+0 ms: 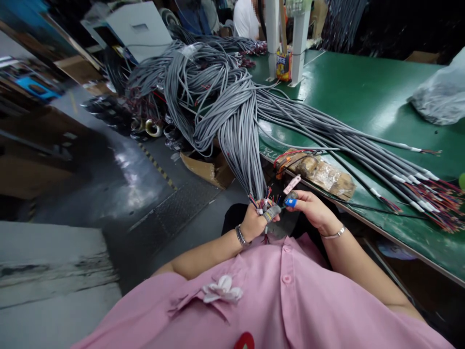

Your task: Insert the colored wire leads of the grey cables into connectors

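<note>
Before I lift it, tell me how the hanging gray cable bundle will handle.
The gray cable bundle will probably sag, since it bends in loose loops. It looks heavy overall, with so many cables together. Lifting it may tug at the left hand, which grips its lower ends.

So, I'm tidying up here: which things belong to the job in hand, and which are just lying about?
Likely the job's:
Grey sheathed cables, ends in the left hand
More grey cables across the green table

Seemingly just lying about:
Red-and-yellow packet by the white posts
Crumpled clear plastic bag
Open brown cardboard below the cables
</note>
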The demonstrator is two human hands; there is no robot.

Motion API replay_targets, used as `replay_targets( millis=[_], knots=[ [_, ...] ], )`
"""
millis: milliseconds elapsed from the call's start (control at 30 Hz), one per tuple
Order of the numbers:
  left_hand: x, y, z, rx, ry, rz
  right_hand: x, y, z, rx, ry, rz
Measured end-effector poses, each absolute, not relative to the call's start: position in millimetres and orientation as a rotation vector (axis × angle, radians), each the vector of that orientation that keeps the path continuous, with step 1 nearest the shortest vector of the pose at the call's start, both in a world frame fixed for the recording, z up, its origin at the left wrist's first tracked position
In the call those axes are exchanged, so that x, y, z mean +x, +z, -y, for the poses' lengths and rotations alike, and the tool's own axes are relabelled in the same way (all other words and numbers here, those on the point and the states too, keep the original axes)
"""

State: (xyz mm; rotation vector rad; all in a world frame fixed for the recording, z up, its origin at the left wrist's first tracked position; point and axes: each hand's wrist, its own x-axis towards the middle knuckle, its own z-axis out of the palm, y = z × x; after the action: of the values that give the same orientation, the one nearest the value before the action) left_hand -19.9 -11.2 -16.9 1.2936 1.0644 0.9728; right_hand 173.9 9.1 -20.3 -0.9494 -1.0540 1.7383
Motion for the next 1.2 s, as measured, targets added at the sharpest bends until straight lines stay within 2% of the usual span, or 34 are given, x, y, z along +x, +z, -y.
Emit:
replay_targets(
  millis=[400, 700, 1000, 1200],
  knots=[
    [-22.4, -18.1, 6.0, 1.405, 0.69, -1.017, 156.1, -14.1, -5.7, -0.951, 1.621, 1.161],
    [-19.1, -24.2, 3.0, 1.171, 0.955, -1.114, 161.4, -42.0, 12.5, -0.955, 1.733, 0.81],
    [-22.8, -27.1, 3.4, 1.261, 0.938, -1.096, 144.3, -22.4, 18.2, -0.991, 1.538, 0.991],
    [-23.1, -28.6, 2.0, 1.153, 0.974, -1.102, 144.5, -27.0, 18.0, -1.008, 1.477, 1.019]
  ],
)
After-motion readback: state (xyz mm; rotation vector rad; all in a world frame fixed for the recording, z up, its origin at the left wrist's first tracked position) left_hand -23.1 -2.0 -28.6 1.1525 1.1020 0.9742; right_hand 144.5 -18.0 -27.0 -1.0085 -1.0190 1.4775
